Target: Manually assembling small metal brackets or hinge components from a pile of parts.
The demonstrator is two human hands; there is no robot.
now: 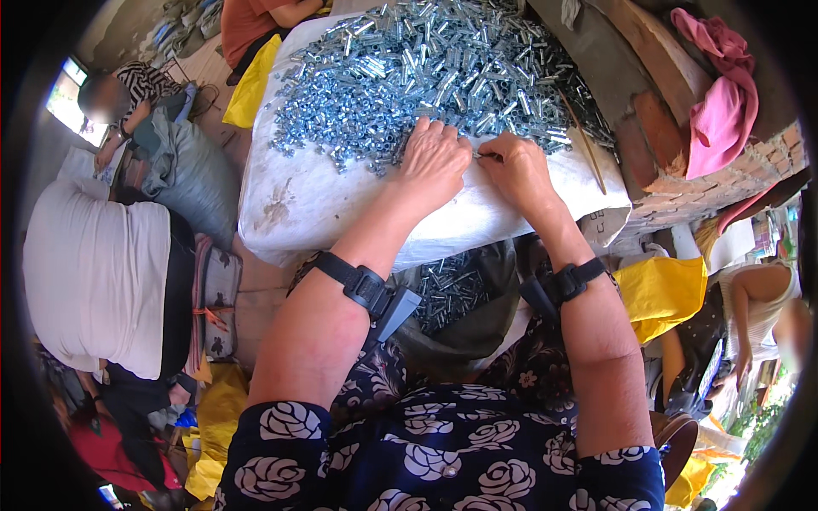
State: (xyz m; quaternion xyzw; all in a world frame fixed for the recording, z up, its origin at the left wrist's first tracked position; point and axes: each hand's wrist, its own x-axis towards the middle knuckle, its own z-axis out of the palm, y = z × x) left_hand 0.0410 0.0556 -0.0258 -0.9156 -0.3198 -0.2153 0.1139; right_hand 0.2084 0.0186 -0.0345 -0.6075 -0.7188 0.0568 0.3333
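Note:
A large heap of shiny metal sleeves (452, 64) covers the far part of a white sack-covered surface (298, 209); smaller nut-like metal pieces (319, 119) gather at its left. My left hand (433, 163) rests at the heap's near edge, fingers curled downward and their tips hidden, so what they hold cannot be made out. Just right of it, my right hand (520, 175) is closed in a pinch on a small metal piece (482, 154), which shows between the two hands. Below, between my knees, a dark open bag (490, 336) contains more slim metal parts (447, 289).
A thin stick (583, 140) lies at the heap's right side. Beyond it are a brick wall (682, 200) and a pink cloth (720, 94). Other people sit nearby: one in white (98, 272) at left, one in orange (256, 30) at the far side. Yellow sacking (660, 294) lies at right.

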